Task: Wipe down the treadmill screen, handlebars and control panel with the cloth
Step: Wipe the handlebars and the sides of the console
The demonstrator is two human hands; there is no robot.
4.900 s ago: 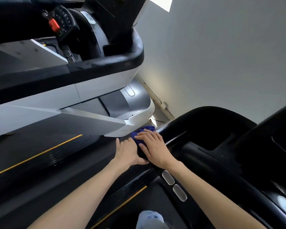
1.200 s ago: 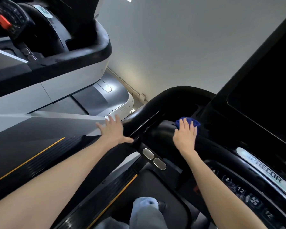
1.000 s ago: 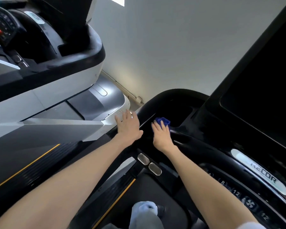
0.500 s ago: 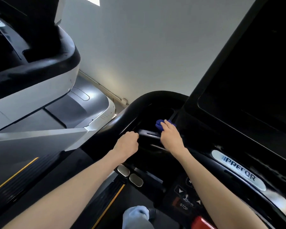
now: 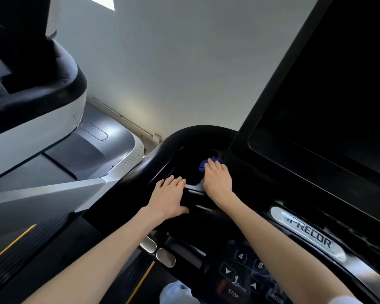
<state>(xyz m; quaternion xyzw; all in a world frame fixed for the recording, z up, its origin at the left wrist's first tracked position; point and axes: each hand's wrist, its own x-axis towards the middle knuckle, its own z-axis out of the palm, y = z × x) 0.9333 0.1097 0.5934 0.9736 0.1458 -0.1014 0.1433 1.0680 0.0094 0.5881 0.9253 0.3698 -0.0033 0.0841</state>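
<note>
Far left is the neighbouring treadmill (image 5: 42,119), white with black trim. Next, the left hand (image 5: 170,194) lies flat on the black console (image 5: 127,205) just inside the curved handlebar (image 5: 158,152). Its fingers are straight and close together, the thumb sticks out to the right, and it holds nothing. Right beside it, the right hand (image 5: 217,181) is palm-down on the blue cloth (image 5: 203,167). Those fingers are together and laid over the cloth, pressing it into the dark recess by the lower left corner of the screen (image 5: 316,102) (only a bunched bit of cloth peeks out past the fingertips). Lower right, the control panel (image 5: 239,277) with its STOP button sits just beside the right forearm.
</note>
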